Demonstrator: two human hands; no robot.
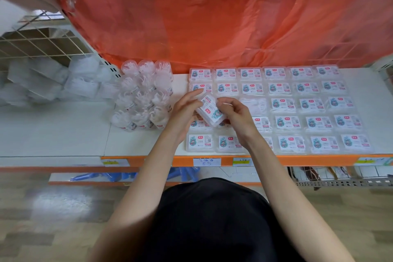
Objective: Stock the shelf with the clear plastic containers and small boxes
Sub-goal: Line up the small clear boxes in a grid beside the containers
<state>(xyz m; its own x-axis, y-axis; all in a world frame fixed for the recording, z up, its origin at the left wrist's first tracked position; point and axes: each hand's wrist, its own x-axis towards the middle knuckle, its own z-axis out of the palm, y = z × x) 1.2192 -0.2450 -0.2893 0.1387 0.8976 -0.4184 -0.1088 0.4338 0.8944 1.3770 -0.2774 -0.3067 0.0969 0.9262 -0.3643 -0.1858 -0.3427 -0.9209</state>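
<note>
Small box (pixel 211 110), clear plastic with a printed label, is held tilted between both hands, just above the rows of boxes (pixel 282 104) laid flat on the shelf (pixel 63 132). It is judged light, stiff and smooth, so apt to slip; the short ends are the hold to be taken. The left hand (pixel 187 112) is curled round one end, the right hand (pixel 236 115) pinched on the other.

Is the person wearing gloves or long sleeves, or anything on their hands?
No gloves. The left hand and right hand are bare, with no rings, watch or bracelet showing. Both arms are bare too, with no sleeves in view. Below them the person wears black clothing.
</note>
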